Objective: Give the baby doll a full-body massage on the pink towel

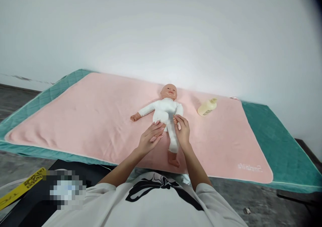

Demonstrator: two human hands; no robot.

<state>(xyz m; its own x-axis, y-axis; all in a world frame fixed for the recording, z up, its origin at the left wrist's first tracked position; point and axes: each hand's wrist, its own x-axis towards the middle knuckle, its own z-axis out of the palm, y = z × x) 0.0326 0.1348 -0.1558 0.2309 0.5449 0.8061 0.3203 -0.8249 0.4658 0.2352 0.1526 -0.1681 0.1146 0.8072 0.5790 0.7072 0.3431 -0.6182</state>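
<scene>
A baby doll (164,107) with a white cloth body lies on its back on a pink mat (113,109), its head toward the wall. My left hand (150,138) is closed around the foot of one leg, which is bent up at the knee toward the belly. With fingers and thumb, my right hand (183,130) grips the doll's small hand (175,119) beside its hip. The other leg stretches straight toward me, its bare foot (173,159) resting on the mat. The doll's far arm lies out to the left.
A pale yellow bottle (207,107) lies tilted on the mat, right of the doll. Beneath the mat is a green quilted cover (279,139). A white wall (161,32) stands behind. At the lower left are a black surface (30,200) and a yellow strap (23,188).
</scene>
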